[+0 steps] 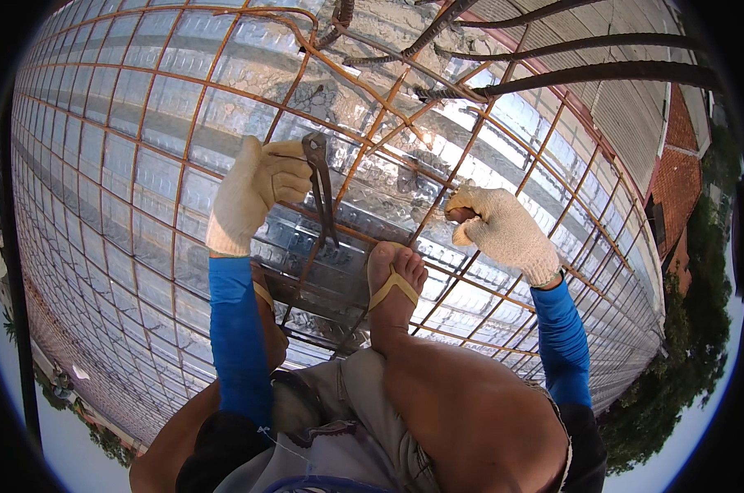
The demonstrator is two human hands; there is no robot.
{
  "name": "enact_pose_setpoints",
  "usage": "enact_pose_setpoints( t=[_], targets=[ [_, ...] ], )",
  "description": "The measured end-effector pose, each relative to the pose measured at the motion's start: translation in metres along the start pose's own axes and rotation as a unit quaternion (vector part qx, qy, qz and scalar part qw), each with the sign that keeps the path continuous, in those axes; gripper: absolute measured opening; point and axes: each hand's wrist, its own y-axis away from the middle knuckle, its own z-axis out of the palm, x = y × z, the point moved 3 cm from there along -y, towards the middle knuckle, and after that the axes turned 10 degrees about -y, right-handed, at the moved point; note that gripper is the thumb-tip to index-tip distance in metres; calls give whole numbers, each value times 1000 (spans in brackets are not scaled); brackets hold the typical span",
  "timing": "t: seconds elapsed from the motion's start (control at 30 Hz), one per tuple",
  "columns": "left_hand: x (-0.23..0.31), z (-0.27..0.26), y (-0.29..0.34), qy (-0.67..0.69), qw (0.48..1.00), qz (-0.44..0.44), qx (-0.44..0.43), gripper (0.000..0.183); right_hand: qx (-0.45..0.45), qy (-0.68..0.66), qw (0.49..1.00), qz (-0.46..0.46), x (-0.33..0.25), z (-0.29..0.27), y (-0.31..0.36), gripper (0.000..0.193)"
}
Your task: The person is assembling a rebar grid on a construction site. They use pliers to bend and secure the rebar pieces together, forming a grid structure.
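Observation:
My left hand [261, 185], in a cream knit glove, is closed above the rusty mesh with its fingers curled. Against its fingertips hang dark steel end-cutting pincers [321, 193], jaws up and handles pointing down toward my feet. My right hand [503, 226], gloved the same way, is closed beside a mesh bar right of my foot. A bare fingertip pokes through that glove. Whatever its fingers pinch is too small or hidden to make out. The steel mesh [183, 156] of rusty bars spreads under both hands.
Below the mesh lies shiny ribbed metal decking [339, 271]. Thick bent rebars [585, 78] reach in at the upper right. My foot in a yellow-strapped flip-flop [395, 287] stands between my hands. A corrugated roof [618, 99] and trees [692, 329] lie off right.

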Motion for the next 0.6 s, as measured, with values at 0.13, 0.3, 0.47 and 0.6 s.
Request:
enact_pose_setpoints(
  t=[0.13,0.3,0.47,0.6],
  targets=[
    [-48,38,-12,286,958,-4,6,85,8,74,996,54,39,50,-16,31],
    [-40,64,-16,579,812,41,-65,101,14,-122,986,116,65,76,-19,28],
    [-50,66,-5,166,961,195,103,81,-18,-163,979,122,59,87,-34,23],
    [-43,69,-11,420,891,67,159,43,-47,-173,973,145,52,84,-40,22]
  ],
)
